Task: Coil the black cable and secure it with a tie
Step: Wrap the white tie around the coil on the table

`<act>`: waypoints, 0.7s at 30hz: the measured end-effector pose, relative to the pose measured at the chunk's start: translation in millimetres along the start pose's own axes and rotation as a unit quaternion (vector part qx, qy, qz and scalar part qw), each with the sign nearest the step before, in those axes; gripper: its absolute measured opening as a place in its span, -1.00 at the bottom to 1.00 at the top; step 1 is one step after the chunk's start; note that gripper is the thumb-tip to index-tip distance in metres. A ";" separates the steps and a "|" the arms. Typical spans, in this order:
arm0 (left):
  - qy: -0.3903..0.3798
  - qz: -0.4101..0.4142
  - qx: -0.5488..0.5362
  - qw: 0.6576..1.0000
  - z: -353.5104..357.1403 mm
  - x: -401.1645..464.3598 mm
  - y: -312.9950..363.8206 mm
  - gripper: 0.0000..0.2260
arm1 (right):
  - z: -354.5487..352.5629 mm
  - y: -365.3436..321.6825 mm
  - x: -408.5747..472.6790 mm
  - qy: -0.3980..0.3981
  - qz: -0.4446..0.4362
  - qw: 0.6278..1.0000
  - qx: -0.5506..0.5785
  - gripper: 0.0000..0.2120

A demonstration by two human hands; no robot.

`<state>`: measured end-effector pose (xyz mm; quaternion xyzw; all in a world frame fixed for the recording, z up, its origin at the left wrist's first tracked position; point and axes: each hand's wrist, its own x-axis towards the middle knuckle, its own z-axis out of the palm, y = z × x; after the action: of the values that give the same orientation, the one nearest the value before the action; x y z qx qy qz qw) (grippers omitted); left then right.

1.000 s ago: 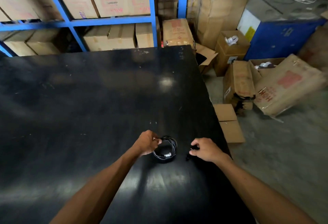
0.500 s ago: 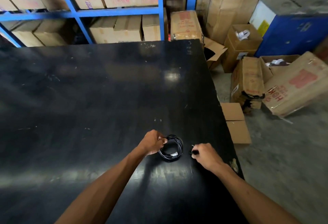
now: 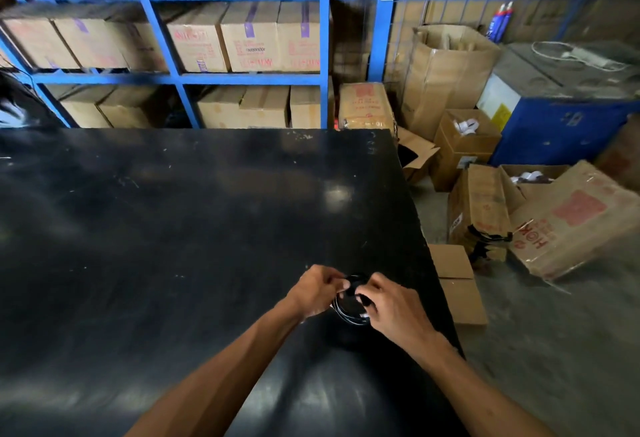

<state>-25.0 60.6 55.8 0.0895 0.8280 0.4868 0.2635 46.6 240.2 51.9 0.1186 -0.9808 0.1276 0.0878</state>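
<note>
The black cable [image 3: 349,312] is wound into a small coil, held between both hands near the right edge of the black table [image 3: 173,229]. My left hand [image 3: 313,289] pinches the coil's left side. My right hand [image 3: 391,305] is closed over the coil's right side, its fingertips holding a small black piece that looks like the tie against the loops. A small light spot shows on the coil's lower edge. Part of the coil is hidden under my right hand.
The table's right edge runs close past my right hand, with a flat cardboard box [image 3: 457,284] on the floor below. More cardboard boxes [image 3: 568,218] lie to the right. Blue shelving [image 3: 322,56] with boxes stands behind the table, and a blue machine [image 3: 561,125] stands far right.
My right hand moved left from the table beside the coil onto the coil's right side, carrying the small black piece. My left hand kept its hold on the coil.
</note>
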 end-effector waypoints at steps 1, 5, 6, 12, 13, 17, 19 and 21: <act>-0.014 -0.001 -0.039 0.999 0.6 -3.0 1.8 -0.86 | -1.0 -0.6 -0.3 0.028 -0.010 1.000 -0.008 -0.71; -0.047 -0.049 -0.196 0.978 0.3 -12.5 10.3 -0.75 | -1.0 -0.6 -6.8 0.128 -0.049 0.990 -0.023 -0.73; -0.061 -0.052 -0.218 0.973 -0.3 -13.8 11.8 -0.79 | -0.5 0.0 -9.1 0.140 -0.055 0.988 -0.024 -0.74; -0.092 -0.055 -0.274 0.956 -3.2 -21.0 13.2 -0.88 | -7.9 -4.4 -12.4 0.160 -0.067 0.985 -0.013 -0.81; -0.087 -0.051 -0.270 0.958 -3.8 -21.7 13.3 -0.87 | -10.2 -5.2 -12.1 0.160 -0.065 0.985 -0.005 -0.83; -0.054 -0.051 -0.262 0.962 -5.0 -24.6 12.6 -0.79 | -20.6 -8.5 -11.4 0.150 -0.056 0.986 0.039 -0.92; -0.044 -0.053 -0.257 0.964 -5.7 -26.1 11.4 -0.78 | -26.9 -9.0 -9.5 0.153 -0.055 0.985 0.049 -0.93; -0.042 -0.050 -0.261 0.963 -6.7 -26.8 10.5 -0.77 | -34.0 -9.0 -6.0 0.160 -0.046 0.983 0.077 -0.92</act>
<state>-7.0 50.0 76.7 -0.0038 0.6638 0.6679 0.3366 59.4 242.2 85.1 0.1483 -0.9347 0.2155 0.2404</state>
